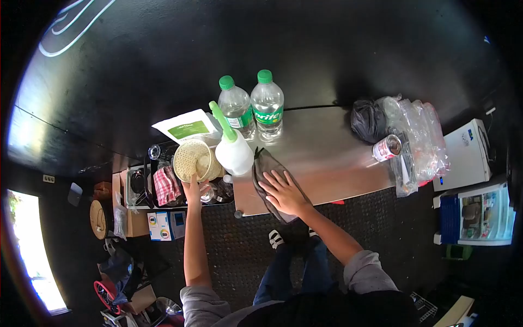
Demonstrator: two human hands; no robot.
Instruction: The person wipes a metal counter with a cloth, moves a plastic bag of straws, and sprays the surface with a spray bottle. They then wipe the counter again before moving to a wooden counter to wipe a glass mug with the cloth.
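Observation:
My left hand [192, 189] grips the near rim of a cream perforated basket [188, 154], tilted so that its inside shows. Something pale lies inside the basket; I cannot make out what. Spread flat, my right hand [285, 193] presses on a dark, thin mesh cloth or bag [265, 163]. That cloth lies on the metal tabletop [332, 169] and hangs over its front edge. Between the hands stands a white spray bottle [234, 155] with a green top.
Two clear green-capped bottles [267, 109] stand behind, beside a white-and-green packet [190, 126]. A can [387, 148], a black plastic bag [368, 119] and clear plastic packaging [417, 139] occupy the right end. Left of the table, a crate holds a red checked cloth [166, 185].

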